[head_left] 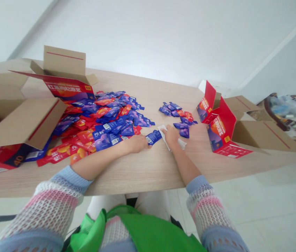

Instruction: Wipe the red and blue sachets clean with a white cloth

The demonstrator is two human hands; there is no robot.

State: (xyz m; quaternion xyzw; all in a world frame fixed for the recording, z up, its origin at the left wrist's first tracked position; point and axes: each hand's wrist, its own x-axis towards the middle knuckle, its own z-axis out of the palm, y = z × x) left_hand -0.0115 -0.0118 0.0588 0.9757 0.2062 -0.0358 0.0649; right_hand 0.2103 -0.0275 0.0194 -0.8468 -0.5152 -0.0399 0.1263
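Observation:
My left hand (138, 143) is closed at the near end of a blue pouch (154, 137), which lies flat on the table between my hands. With its fingers bent, my right hand (171, 134) grips a white tissue (182, 144) that touches the table beside the pouch's far end. Left of my hands spreads a big heap of blue and red pouches (111, 117). A smaller group of blue and red pouches (181, 125) lies just beyond my right hand. My fingertips are partly hidden.
An open red carton (69, 89) stands behind the heap, and another open carton (1, 159) is at the left edge. To the right stand a small red box (206, 105) and a larger open red box (219, 131). A bin of plastic wrappings (291, 108) sits beyond the table (137, 171).

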